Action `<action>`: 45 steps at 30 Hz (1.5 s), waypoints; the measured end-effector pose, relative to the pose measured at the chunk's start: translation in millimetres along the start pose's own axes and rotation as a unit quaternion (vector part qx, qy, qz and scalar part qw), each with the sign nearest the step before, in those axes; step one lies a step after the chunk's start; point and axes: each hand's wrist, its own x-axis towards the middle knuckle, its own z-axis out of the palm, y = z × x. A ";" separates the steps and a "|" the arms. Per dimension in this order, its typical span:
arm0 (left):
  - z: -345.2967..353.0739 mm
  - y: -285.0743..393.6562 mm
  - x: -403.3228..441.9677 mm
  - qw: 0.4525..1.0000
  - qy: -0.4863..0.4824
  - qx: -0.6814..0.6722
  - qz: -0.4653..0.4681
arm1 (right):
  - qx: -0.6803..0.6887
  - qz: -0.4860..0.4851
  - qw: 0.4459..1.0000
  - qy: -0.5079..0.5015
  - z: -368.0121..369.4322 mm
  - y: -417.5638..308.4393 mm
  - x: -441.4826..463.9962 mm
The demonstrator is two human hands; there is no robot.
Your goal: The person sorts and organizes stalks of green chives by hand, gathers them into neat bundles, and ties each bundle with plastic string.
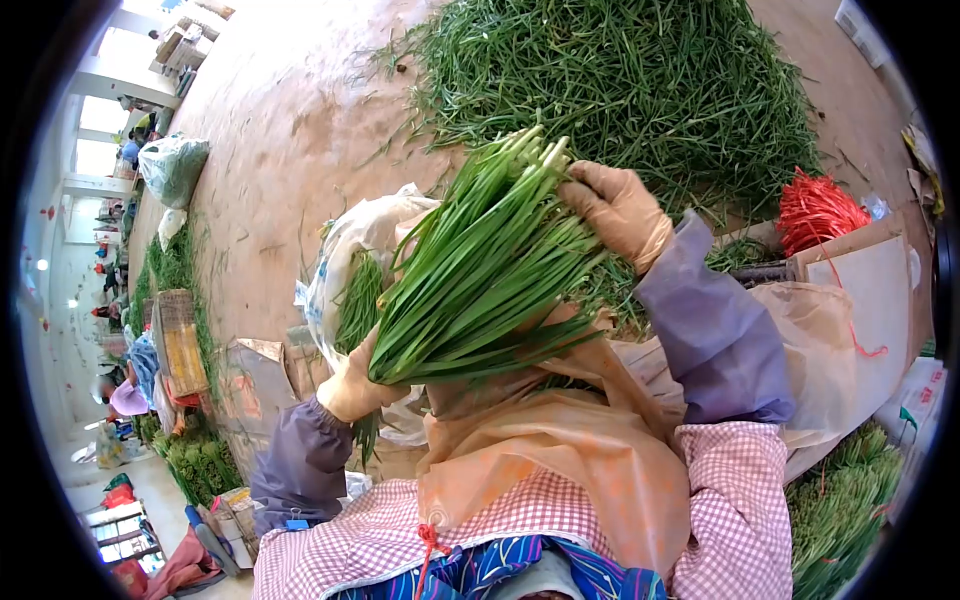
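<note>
A thick bunch of garlic chives [480, 270] lies slantwise across my lap, its pale cut ends pointing up and its green leaves fanning down. My left hand [352, 385], in a tan glove, is closed around the lower left side of the leaves. At the upper right, my gloved right hand [622, 212] has its fingers curled against the bunch beside the pale stem ends; its fingertips are partly hidden. Below the bunch, a translucent plastic apron [560, 440] covers my lap. Left of it, a white bag [335, 240] has more green leaves in it.
A large heap of loose chives [620, 90] covers the floor ahead. Red plastic ties [815, 212] lie at the right by a cardboard sheet [860, 290]. Stacked chives [845, 500] sit at lower right. Far left are a stuffed bag [172, 168], a crate [180, 340] and other people.
</note>
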 end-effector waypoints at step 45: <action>1.1 10.5 14.8 0.994 0.054 0.076 0.054 | -0.270 -0.245 0.927 0.093 -48.3 -9.0 -60.2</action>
